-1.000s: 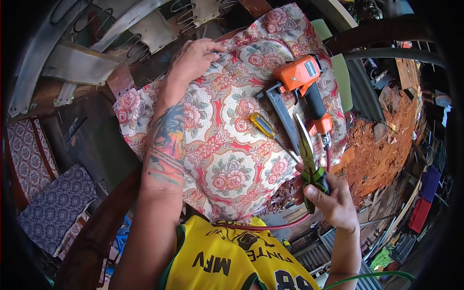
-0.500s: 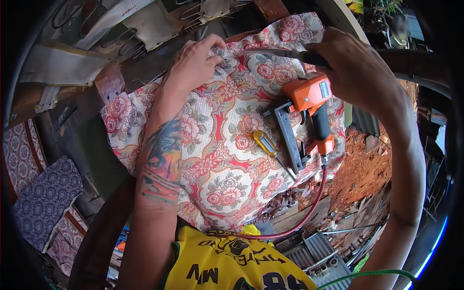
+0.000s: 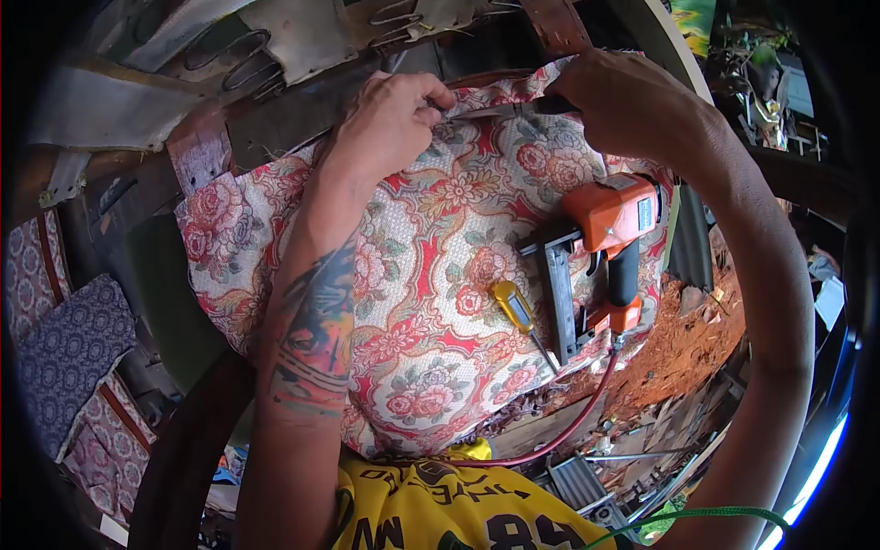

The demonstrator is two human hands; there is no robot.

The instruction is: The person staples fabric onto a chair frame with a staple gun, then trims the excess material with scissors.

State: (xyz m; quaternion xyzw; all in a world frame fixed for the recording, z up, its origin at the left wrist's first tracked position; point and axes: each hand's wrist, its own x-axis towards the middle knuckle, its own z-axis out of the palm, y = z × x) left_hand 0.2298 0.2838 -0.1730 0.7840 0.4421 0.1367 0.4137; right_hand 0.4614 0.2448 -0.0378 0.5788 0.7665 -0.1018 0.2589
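Note:
Floral fabric (image 3: pixel 458 247) covers a padded seat in the middle. At its far edge my left hand (image 3: pixel 390 119) is closed, thumb and forefinger pinching the fabric edge. My right hand (image 3: pixel 623 101) grips the dark handle of a long thin-bladed tool (image 3: pixel 513 109), whose blade points left and reaches my left fingertips. An orange and black staple gun (image 3: pixel 614 215) lies on the right part of the fabric, with a red hose (image 3: pixel 587 417) running from its lower end. Left of it rests a yellow-handled screwdriver (image 3: pixel 513 307).
Worn wooden frame parts with webbing (image 3: pixel 293 41) and coiled springs (image 3: pixel 252 60) stand beyond the seat. Patterned cloth pieces (image 3: pixel 78 344) lie at the left. Reddish soil (image 3: pixel 692 339) and wood scraps are at the lower right. A green cord (image 3: pixel 715 511) crosses the bottom right.
The tool in my right hand has shifted left, its tip now at my left fingertips. My left hand sits slightly further right. The view has also shifted a little.

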